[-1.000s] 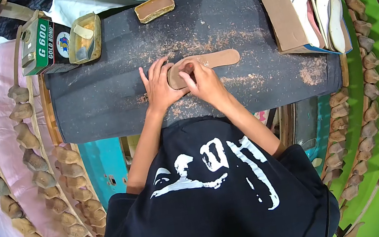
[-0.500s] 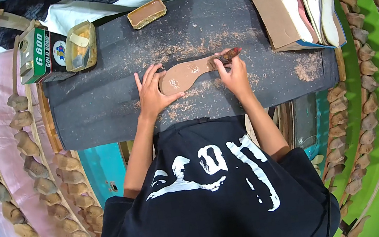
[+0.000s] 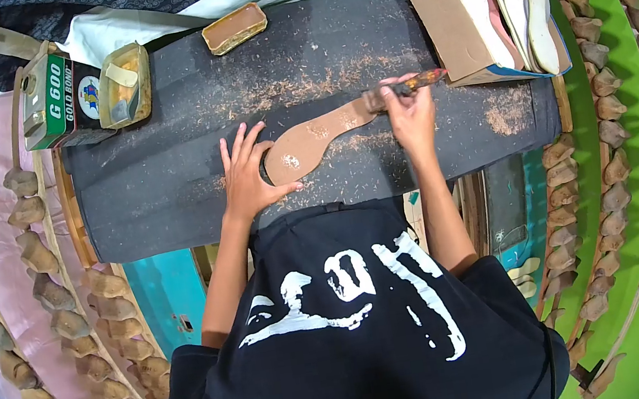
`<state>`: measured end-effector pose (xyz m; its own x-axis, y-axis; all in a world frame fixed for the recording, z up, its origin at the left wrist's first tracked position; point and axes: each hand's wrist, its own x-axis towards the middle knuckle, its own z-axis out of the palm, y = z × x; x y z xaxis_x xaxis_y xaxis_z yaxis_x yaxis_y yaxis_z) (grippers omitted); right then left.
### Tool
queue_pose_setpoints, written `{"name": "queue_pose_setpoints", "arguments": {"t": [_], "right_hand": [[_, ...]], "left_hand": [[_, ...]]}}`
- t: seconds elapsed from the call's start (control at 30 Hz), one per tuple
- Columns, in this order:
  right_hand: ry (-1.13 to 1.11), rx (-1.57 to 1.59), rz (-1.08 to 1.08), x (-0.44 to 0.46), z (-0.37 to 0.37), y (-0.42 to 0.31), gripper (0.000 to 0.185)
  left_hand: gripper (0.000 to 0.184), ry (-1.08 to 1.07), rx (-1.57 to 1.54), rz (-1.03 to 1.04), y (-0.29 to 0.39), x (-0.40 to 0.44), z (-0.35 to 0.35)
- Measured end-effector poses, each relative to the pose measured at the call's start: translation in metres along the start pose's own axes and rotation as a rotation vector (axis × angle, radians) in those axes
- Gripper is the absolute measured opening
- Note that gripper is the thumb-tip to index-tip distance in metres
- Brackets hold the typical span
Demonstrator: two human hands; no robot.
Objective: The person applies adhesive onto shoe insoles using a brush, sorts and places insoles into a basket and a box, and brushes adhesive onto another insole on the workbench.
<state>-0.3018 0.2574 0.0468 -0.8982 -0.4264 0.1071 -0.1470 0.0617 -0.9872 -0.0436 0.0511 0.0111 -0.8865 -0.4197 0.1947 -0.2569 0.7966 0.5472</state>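
A brown, flat shoe sole (image 3: 311, 140) lies on the dark cloth-covered table, its wide end to the left and its narrow end to the right. My left hand (image 3: 250, 175) steadies the wide end, thumb along the near edge and fingers curved at the far left side. In my right hand (image 3: 411, 115) is a brush (image 3: 419, 83) with a stained, red-tipped handle. Its bristle end touches or hovers at the sole's narrow end; I cannot tell which. Pale whitish patches show on the sole.
Brown shavings (image 3: 319, 84) are scattered over the table (image 3: 189, 153). A tray of brown stuff (image 3: 234, 29) sits at the back. At left stand a G 600 can (image 3: 61, 98) and a yellowish tub (image 3: 125, 86). A cardboard box (image 3: 448, 23) of pale soles is at right. Racks of shoe lasts (image 3: 611, 131) flank both sides.
My right hand and the brush have moved right, to the sole's narrow end. The sole has turned a little, its wide end now nearer me, and my left hand has shifted with it.
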Motion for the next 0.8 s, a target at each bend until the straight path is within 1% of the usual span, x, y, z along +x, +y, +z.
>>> {"name": "queue_pose_setpoints", "arguments": {"t": [0.03,0.07,0.1,0.17,0.2,0.3,0.33,0.47,0.57,0.6,0.63,0.7,0.73,0.8], "right_hand": [[-0.022,0.059,0.017,-0.005,0.005,0.006,0.026],[-0.089,0.1,-0.051,-0.012,0.013,0.013,0.027],[-0.144,0.065,-0.017,-0.019,0.019,0.015,0.027],[-0.186,-0.154,-0.092,-0.028,0.022,0.028,0.029],[-0.148,-0.107,-0.097,-0.029,0.021,0.03,0.029],[-0.075,-0.262,-0.135,-0.021,0.007,0.03,0.026],[-0.045,-0.357,-0.166,-0.017,0.0,0.029,0.024],[0.052,-0.505,-0.203,-0.005,-0.013,0.029,0.022],[0.049,-0.153,-0.031,-0.013,0.004,0.008,0.021],[-0.017,-0.244,-0.059,-0.015,0.005,0.017,0.021],[-0.04,-0.126,-0.049,-0.018,0.015,0.007,0.021],[-0.074,-0.116,-0.083,-0.021,0.027,0.017,0.021],[-0.122,-0.196,-0.081,-0.02,0.025,0.018,0.023],[-0.098,-0.187,-0.061,-0.017,0.022,0.02,0.023]], "left_hand": [[0.089,0.002,-0.004,0.001,0.001,-0.001,0.001],[0.088,-0.003,0.002,-0.002,0.002,-0.001,0.001],[0.088,-0.008,0.005,-0.006,0.005,-0.001,-0.002],[0.087,-0.019,0.005,-0.009,0.006,0.0,-0.002],[0.087,-0.021,0.002,-0.012,0.005,-0.001,-0.001],[0.084,-0.014,-0.007,-0.029,0.004,-0.001,-0.002],[0.083,-0.014,-0.007,-0.036,0.005,-0.001,-0.002],[0.081,-0.016,-0.013,-0.057,0.007,0.0,-0.002],[0.082,-0.018,0.005,-0.06,0.004,-0.001,0.0],[0.082,-0.013,0.002,-0.058,0.004,-0.001,0.0],[0.082,-0.013,-0.005,-0.058,0.005,-0.001,0.001],[0.082,-0.01,-0.014,-0.065,0.006,0.0,0.0],[0.083,-0.02,-0.011,-0.072,0.005,0.0,-0.001],[0.082,-0.02,-0.017,-0.073,0.005,0.001,-0.001]]}}
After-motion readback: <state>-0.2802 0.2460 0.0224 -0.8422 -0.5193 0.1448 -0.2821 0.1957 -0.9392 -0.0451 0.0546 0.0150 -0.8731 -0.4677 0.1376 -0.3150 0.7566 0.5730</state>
